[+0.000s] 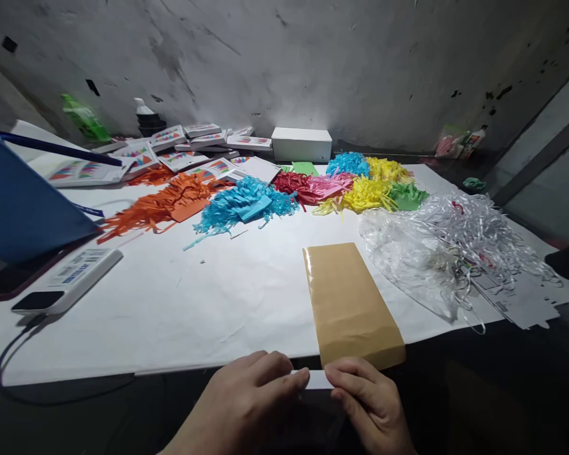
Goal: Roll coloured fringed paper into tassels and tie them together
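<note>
My left hand [246,404] and my right hand [370,401] are low at the table's near edge, fingers curled and pinched together on a small white card [318,379] held between them. Just beyond the fingertips lies a stack of tan glossy packets [348,303] on the white sheet [208,297]. Most of the white card is hidden by my fingers.
Heaps of shredded paper lie across the back: orange [164,202], blue [241,205], red [294,183], pink [329,185], yellow [370,193], green [408,196]. A clear plastic tangle [450,246] lies at right. A white box [301,144] and printed packs [171,148] stand behind. A power bank [69,281] and blue board [19,202] sit left.
</note>
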### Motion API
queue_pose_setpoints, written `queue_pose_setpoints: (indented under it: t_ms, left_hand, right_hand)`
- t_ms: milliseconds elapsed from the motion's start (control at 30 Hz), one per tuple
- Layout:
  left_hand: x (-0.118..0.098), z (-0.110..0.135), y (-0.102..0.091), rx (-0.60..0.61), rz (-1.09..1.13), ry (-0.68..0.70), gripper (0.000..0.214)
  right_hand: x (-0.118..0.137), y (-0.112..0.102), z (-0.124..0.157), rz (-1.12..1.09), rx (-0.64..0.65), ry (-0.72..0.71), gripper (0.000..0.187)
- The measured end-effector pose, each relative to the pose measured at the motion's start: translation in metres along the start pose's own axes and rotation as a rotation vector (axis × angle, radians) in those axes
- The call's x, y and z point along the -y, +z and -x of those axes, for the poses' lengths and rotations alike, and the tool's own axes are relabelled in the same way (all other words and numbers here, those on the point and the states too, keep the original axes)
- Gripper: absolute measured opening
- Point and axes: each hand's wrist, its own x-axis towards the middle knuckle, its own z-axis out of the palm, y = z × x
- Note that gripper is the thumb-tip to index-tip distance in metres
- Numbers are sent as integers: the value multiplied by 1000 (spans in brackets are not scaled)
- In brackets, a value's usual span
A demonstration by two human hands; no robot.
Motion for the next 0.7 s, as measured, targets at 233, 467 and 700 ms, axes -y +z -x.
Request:
queue_pose_setpoints:
  t_ms: [233, 467, 700]
  left_hand:
    - [16, 22, 14, -154, 230, -64, 21]
    - [42, 29, -12, -69, 419, -130, 23]
    - [60, 28, -16, -41, 120, -194, 17]
  right_hand:
    - [-6, 13, -6, -67, -104, 14, 23]
    - [-11, 46, -26, -64, -285, -68, 18]
    - [-17, 91, -47, -15, -355, 20, 24]
